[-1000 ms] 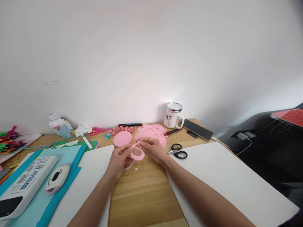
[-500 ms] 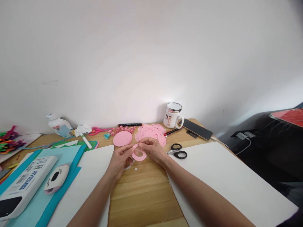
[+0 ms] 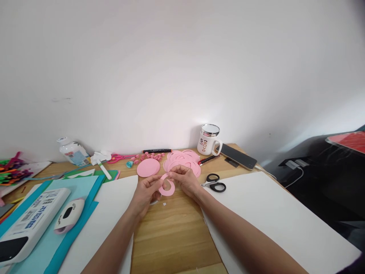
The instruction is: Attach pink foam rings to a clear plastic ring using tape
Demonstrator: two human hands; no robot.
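Note:
A pink paper ring (image 3: 168,192) is held up over the wooden table, pinched by both hands. My left hand (image 3: 146,194) closes on its left side, and my right hand (image 3: 184,180) grips its upper edge. Under the left hand a pale, round-edged item (image 3: 154,201) shows only in part. A tiny white scrap (image 3: 164,204) lies on the wood nearby. Just beyond the hands are a stack of pink paper discs (image 3: 148,167) and a pile of pink paper rings (image 3: 182,160). Black-handled scissors (image 3: 213,183) rest to the right of my right hand.
A white lidded mug (image 3: 208,141) stands by the wall beside a phone (image 3: 238,156). White sheets (image 3: 270,209) flank the work spot. Teal paper (image 3: 82,224), a white device (image 3: 34,222) and a bottle (image 3: 73,151) are at left. Pink scissors (image 3: 118,157) lie behind.
The pink ring has turned slightly between my fingers, and its opening shows a little more. Both hands stay in nearly the same place.

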